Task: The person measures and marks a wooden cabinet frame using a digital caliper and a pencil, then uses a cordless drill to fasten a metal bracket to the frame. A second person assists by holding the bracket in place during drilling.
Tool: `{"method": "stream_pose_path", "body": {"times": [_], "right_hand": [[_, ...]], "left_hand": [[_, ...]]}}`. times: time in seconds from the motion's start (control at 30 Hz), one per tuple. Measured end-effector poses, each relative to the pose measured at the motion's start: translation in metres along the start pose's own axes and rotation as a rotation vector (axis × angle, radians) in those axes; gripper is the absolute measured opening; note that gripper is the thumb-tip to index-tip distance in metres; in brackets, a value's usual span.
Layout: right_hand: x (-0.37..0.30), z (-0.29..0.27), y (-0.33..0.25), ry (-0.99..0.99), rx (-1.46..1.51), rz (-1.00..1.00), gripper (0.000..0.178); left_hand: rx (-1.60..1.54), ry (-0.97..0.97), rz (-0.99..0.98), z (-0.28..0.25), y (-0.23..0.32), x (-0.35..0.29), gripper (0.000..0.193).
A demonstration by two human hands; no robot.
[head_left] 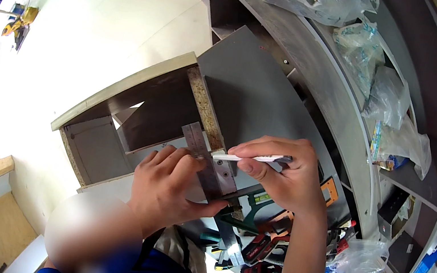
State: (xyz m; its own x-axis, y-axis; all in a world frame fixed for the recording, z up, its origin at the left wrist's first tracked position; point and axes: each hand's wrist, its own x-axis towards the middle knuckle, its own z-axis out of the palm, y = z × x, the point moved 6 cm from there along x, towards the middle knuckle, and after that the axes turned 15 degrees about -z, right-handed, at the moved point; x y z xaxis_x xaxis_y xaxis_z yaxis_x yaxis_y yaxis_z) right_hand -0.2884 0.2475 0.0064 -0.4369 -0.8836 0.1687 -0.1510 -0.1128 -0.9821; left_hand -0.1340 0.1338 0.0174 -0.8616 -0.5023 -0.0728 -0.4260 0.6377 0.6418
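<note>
My left hand (163,188) is closed over the edge of a flat metal ruler (195,137), fingers on one side and thumb stretched to its lower end. The ruler lies across the raw chipboard edge of an open grey cabinet box (128,87). In my right hand (290,172) is a slim white pen (264,158) with a dark end, pinched between thumb and fingers. Its tip points left and sits right beside the ruler. Just below the tip is a light plate with small round holes (226,174) at the board's edge.
A large grey panel (258,91) lies behind the box. Red-and-black power tools (262,254) and a green-handled tool (253,203) lie close below my right hand. Shelving on the right holds clear plastic bags (390,96). A yellow tool (14,30) stands on the floor far left.
</note>
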Motion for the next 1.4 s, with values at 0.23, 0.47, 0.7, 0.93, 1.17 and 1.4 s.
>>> {"method": "stream_pose_path", "body": {"times": [0.23, 0.47, 0.7, 0.93, 1.17, 1.4], "right_hand": [[-0.016, -0.001, -0.005, -0.127, 0.048, 0.155, 0.016], [-0.043, -0.037, -0.026, 0.365, 0.365, -0.196, 0.022], [-0.16, -0.009, 0.007, 0.497, -0.417, 0.374, 0.034], [-0.171, 0.055, 0.009, 0.673, -0.191, 0.287, 0.041], [-0.23, 0.094, -0.024, 0.944, 0.208, 0.118, 0.023], [-0.323, 0.033, -0.024, 1.089, 0.156, 0.171, 0.023]], "left_hand": [[0.051, -0.028, 0.014, -0.001, 0.004, 0.002, 0.064], [0.054, -0.035, -0.03, 0.004, 0.002, -0.005, 0.068], [0.221, 0.04, 0.012, 0.004, 0.009, -0.016, 0.071], [0.116, 0.1, 0.205, 0.002, 0.011, -0.025, 0.081], [-0.189, -0.098, 0.436, 0.005, 0.039, -0.108, 0.091], [-0.258, -0.421, 0.456, 0.019, 0.046, -0.194, 0.062]]}}
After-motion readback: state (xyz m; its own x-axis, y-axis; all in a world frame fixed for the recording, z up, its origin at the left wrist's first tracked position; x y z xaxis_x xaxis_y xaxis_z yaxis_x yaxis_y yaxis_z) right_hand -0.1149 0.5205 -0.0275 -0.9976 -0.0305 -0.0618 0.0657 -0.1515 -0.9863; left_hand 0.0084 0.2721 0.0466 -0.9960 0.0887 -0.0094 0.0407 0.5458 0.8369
